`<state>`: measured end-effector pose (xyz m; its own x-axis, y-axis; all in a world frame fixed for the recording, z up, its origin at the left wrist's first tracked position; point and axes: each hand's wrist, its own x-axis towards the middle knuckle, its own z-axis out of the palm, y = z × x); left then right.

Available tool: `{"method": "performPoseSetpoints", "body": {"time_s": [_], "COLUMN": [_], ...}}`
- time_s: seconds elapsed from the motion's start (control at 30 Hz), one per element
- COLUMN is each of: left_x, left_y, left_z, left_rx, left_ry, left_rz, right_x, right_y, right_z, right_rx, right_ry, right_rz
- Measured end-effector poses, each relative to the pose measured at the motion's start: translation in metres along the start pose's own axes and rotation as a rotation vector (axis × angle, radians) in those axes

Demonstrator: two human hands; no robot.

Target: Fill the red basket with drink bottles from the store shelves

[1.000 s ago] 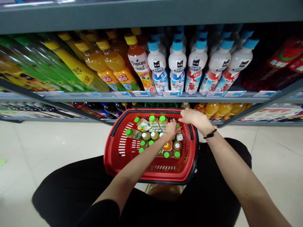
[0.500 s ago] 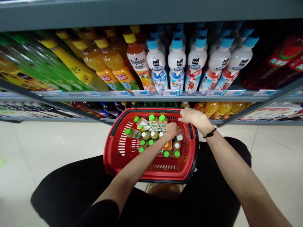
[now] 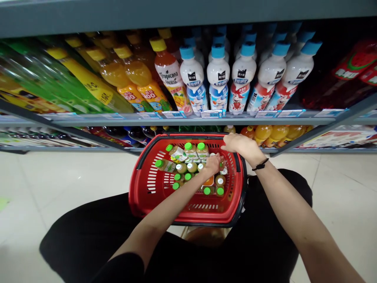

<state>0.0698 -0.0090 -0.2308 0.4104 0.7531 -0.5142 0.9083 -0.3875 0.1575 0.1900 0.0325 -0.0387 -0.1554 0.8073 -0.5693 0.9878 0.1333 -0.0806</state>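
Note:
A red shopping basket (image 3: 141,184) with black trim sits between my knees, holding several small juice bottles (image 3: 191,168) with green or white caps. Inside it, toward the right end, my left hand (image 3: 213,163) is closed around a small juice bottle (image 3: 222,163), partly hidden by the fingers. At the far right corner of the basket, my right hand (image 3: 241,145) curls over the rim. Some green-capped bottles (image 3: 190,151) stand along the far side, and one bottle (image 3: 165,165) leans at the left.
A shelf (image 3: 188,122) of drinks runs just beyond the basket. On it stand milk drink bottles (image 3: 218,78) with blue caps, orange juice bottles (image 3: 144,78) and a Tropicana bottle (image 3: 169,74). Lower down are more orange bottles (image 3: 277,133). Pale floor tiles (image 3: 338,188) lie around.
My left hand has shifted slightly within the basket, and the bottle in it has moved a little. My right hand stays on the rim. The view has tilted slightly.

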Motion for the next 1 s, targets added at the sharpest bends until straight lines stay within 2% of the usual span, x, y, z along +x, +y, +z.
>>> {"method": "performPoseSetpoints", "body": {"time_s": [0.1,0.2,0.27,0.33,0.4,0.47,0.53,0.6,0.67,0.73,0.8,0.87,0.93,1.0], "left_x": [-0.006,-0.015,-0.022,-0.033,-0.050,-0.074,-0.105,-0.140,-0.170,-0.193,-0.207,-0.212,-0.209,-0.200], "left_y": [-0.002,-0.011,-0.023,-0.042,-0.065,-0.091,-0.114,-0.132,-0.146,-0.156,-0.164,-0.172,-0.180,-0.190], "left_z": [-0.005,-0.018,-0.034,-0.058,-0.090,-0.127,-0.168,-0.209,-0.249,-0.288,-0.325,-0.360,-0.395,-0.428], "left_rx": [-0.029,-0.095,-0.162,-0.241,-0.308,-0.381,-0.479,-0.491,-0.353,-0.184,-0.108,-0.116,-0.159,-0.183], "left_ry": [-0.002,0.037,0.076,0.140,0.239,0.406,0.681,1.012,1.295,1.484,1.608,1.677,1.676,1.581], "left_rz": [-0.009,-0.002,0.006,0.008,0.003,0.002,0.028,0.095,0.161,0.194,0.186,0.131,0.015,-0.155], "right_x": [-0.001,-0.001,0.002,0.005,0.006,0.002,-0.005,-0.012,-0.015,-0.012,-0.008,-0.005,-0.003,-0.001], "right_y": [0.000,0.001,0.003,0.005,0.006,0.004,0.000,-0.006,-0.012,-0.016,-0.019,-0.018,-0.015,-0.012], "right_z": [0.000,0.001,0.001,0.000,-0.003,-0.008,-0.013,-0.018,-0.020,-0.018,-0.012,-0.004,0.005,0.011], "right_rx": [0.005,0.015,0.026,0.039,0.049,0.051,0.043,0.028,0.013,0.005,0.010,0.019,0.028,0.030], "right_ry": [-0.004,-0.014,-0.033,-0.059,-0.080,-0.083,-0.068,-0.044,-0.021,-0.003,0.004,-0.003,-0.013,-0.021], "right_rz": [0.002,0.004,0.010,0.017,0.017,0.005,-0.019,-0.048,-0.069,-0.080,-0.086,-0.083,-0.075,-0.066]}}
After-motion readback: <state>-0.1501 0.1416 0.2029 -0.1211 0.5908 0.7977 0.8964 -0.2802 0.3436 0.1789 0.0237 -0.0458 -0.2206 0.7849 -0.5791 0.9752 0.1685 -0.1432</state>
